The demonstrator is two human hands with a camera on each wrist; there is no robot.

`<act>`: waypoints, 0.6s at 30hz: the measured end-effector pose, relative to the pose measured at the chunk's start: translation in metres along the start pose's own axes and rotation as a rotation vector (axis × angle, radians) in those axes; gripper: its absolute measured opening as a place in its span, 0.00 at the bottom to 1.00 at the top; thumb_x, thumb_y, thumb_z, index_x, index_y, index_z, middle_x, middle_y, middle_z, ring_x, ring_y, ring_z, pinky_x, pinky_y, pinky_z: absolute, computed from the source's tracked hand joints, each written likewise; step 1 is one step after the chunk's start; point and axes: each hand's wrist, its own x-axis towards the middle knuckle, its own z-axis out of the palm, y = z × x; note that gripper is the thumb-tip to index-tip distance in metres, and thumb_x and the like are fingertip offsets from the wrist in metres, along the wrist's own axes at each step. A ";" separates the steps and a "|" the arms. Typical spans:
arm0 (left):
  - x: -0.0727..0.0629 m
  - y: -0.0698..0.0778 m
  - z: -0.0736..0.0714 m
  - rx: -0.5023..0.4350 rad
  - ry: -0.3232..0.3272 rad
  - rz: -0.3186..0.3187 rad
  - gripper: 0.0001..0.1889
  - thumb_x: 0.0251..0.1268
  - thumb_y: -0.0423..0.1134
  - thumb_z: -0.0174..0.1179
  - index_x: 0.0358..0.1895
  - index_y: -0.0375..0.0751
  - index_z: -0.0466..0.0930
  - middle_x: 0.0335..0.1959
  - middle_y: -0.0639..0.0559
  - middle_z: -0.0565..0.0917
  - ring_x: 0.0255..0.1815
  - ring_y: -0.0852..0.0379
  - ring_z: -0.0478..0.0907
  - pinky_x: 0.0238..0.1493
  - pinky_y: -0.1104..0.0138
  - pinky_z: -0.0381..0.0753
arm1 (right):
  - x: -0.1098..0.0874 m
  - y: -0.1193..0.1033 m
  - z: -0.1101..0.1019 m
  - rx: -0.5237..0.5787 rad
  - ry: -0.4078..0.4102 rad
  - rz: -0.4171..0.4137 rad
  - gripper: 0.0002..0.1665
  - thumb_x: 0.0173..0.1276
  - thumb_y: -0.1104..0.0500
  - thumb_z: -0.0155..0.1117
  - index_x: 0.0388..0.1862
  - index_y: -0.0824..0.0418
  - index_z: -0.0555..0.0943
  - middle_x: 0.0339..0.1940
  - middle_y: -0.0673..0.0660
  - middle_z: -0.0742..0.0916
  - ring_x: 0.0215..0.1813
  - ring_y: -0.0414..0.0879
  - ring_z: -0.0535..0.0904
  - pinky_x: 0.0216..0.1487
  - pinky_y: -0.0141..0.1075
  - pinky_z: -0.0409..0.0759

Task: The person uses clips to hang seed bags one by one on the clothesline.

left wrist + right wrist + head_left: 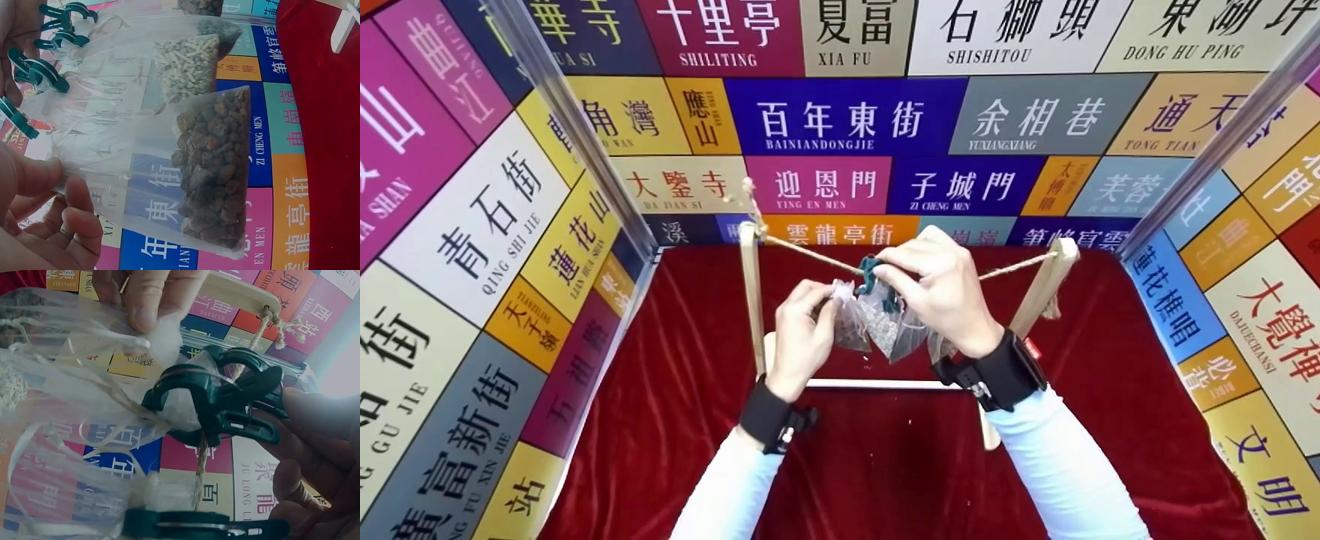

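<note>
Sheer drawstring bags hang from a twine line (810, 259) by green plastic clips (42, 73). My left hand (806, 322) pinches the gathered top of a bag of brown lumps (214, 174) between thumb and fingers. Just right of it, my right hand (941, 281) grips the handle end of a green clip (253, 391), whose jaws sit at the twine near the bag top. Beside the brown bag hangs a bag of pale pellets (185, 64). A bag with dark contents (225, 36) shows farther along, and my right hand partly hides the bags in the head view.
The twine is tied between two wooden posts, a left post (751, 300) and a right post (1039, 289), joined by a low white bar (885, 385). Red velvet cloth (697, 465) covers the table. Printed sign panels (847, 116) stand behind and at both sides.
</note>
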 end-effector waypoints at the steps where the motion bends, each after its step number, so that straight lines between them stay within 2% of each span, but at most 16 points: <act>1: 0.001 0.001 0.000 0.001 0.001 0.007 0.07 0.67 0.25 0.63 0.43 0.33 0.89 0.34 0.45 0.84 0.33 0.54 0.80 0.37 0.68 0.79 | 0.001 0.000 0.001 -0.003 -0.001 -0.004 0.02 0.61 0.66 0.76 0.34 0.63 0.90 0.29 0.55 0.91 0.33 0.52 0.78 0.37 0.40 0.69; 10: 0.006 0.009 0.000 0.002 0.022 0.066 0.09 0.71 0.27 0.63 0.49 0.31 0.89 0.35 0.45 0.85 0.30 0.55 0.79 0.33 0.69 0.77 | 0.005 -0.001 0.007 -0.012 -0.031 -0.015 0.02 0.61 0.67 0.75 0.34 0.63 0.91 0.29 0.54 0.91 0.32 0.51 0.77 0.38 0.41 0.71; 18: 0.006 0.008 0.001 -0.071 0.013 0.053 0.12 0.72 0.26 0.61 0.53 0.31 0.88 0.34 0.43 0.84 0.26 0.52 0.81 0.28 0.71 0.79 | 0.005 -0.001 0.010 -0.024 -0.060 0.003 0.02 0.63 0.66 0.75 0.34 0.64 0.91 0.29 0.55 0.91 0.33 0.52 0.78 0.38 0.42 0.72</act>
